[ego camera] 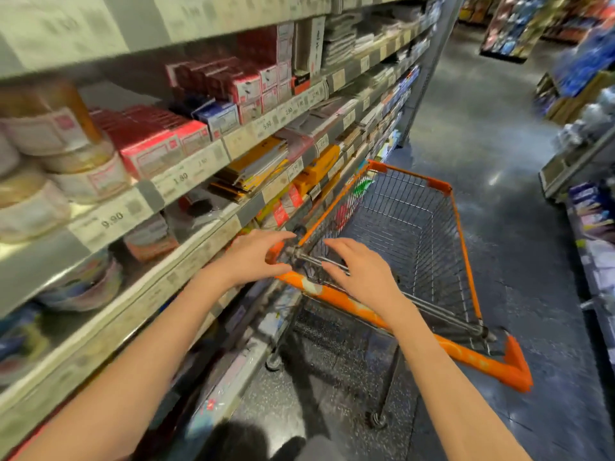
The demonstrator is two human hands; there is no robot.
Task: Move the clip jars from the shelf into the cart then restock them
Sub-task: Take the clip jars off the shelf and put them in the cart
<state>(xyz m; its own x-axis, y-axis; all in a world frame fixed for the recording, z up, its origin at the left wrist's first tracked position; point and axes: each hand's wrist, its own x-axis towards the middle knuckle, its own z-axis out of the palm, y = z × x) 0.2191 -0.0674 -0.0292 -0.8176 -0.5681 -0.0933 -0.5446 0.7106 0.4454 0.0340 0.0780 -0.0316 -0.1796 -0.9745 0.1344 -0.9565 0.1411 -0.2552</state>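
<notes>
We have both hands spread and holding nothing, the left hand [256, 257] and right hand [361, 274] over the near rim of the cart [462, 227]. The jars [83, 171] sit stacked on the shelf [186, 176], well up-left of our left hand. Reaching across blindly could topple the stack.

two bare forearms, no sleeves, watch or rings showing; left hand [256, 257] and right hand [361, 272] ungloved; at the bottom edge, dark shoes [233, 442] and grey trousers [321, 449], blurred
</notes>
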